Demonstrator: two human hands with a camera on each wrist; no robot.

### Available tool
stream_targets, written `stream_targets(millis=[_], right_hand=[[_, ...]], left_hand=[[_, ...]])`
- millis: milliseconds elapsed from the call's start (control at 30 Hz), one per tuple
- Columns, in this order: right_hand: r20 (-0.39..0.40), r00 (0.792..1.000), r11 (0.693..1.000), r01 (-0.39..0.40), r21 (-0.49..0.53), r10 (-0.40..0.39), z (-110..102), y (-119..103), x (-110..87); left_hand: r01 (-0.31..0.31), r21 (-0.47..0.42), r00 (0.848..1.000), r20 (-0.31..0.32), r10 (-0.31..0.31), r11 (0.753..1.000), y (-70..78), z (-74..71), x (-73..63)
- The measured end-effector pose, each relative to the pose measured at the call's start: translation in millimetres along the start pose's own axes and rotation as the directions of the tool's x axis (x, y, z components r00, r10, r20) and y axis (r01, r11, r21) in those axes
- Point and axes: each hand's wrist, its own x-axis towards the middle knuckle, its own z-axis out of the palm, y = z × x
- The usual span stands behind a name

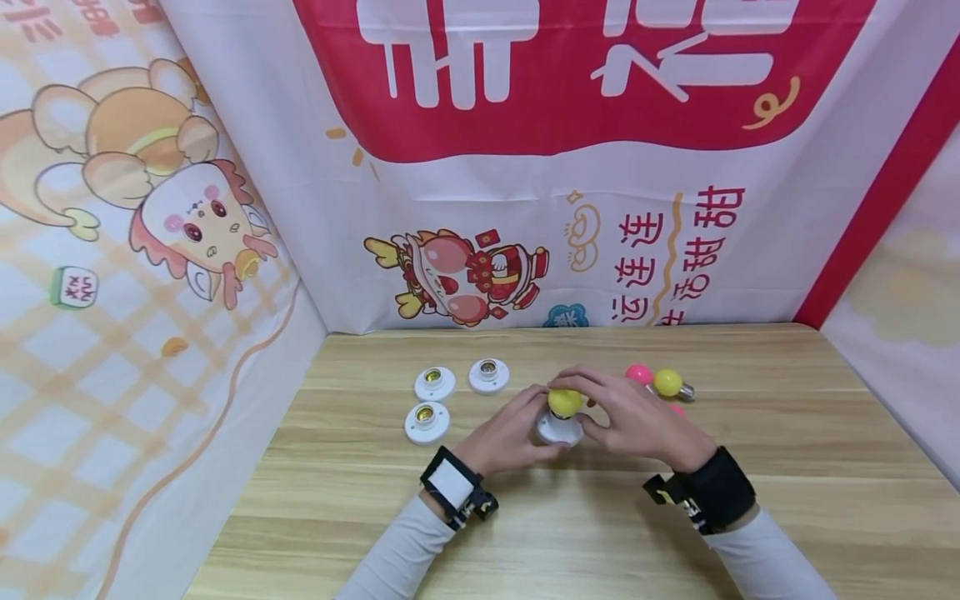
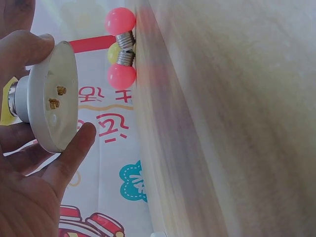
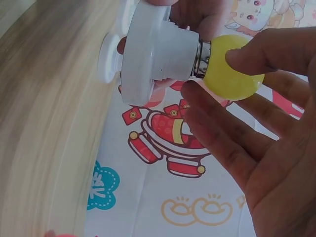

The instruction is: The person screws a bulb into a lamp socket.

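Note:
My left hand (image 1: 513, 432) grips a round white lamp holder (image 1: 558, 429) by its rim, raised off the table. In the left wrist view the hollow underside of the lamp holder (image 2: 59, 94) shows, with two brass screws inside. A yellow light bulb (image 1: 565, 403) sits with its metal base in the socket, a strip of metal showing between glass and holder. My right hand (image 1: 637, 414) pinches the bulb's glass; in the right wrist view the thumb lies across the yellow bulb (image 3: 232, 81), fingers on its far side.
Left of the hands stand three more white lamp holders (image 1: 427, 423), (image 1: 435, 384), (image 1: 489, 377) on the wooden table (image 1: 570, 533). To the right lie another yellow bulb (image 1: 667, 382) and two pink bulbs (image 2: 121, 76), (image 2: 121, 20). A printed cloth (image 1: 465, 192) hangs behind.

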Motion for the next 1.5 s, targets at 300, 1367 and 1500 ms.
stream_targets(millis=[300,1367,1500], right_hand=[[-0.027,0.999,0.998,-0.042,-0.049,0.041,2.2,0.5,0.7],[-0.023,0.999,0.996,-0.049,-0.073,0.048,0.0,0.1,-1.7],[-0.031,0.997,0.993,-0.076,-0.091,0.073,0.6,0.3,-0.6]], left_hand=[[0.003,0.003,1.0,-0.002,-0.003,1.0,0.0,1.9,-0.6],[-0.011,0.014,1.0,-0.015,0.011,1.0,1.0,5.4,-1.4],[-0.014,0.019,1.0,-0.021,0.014,1.0,0.6,5.6,-1.0]])
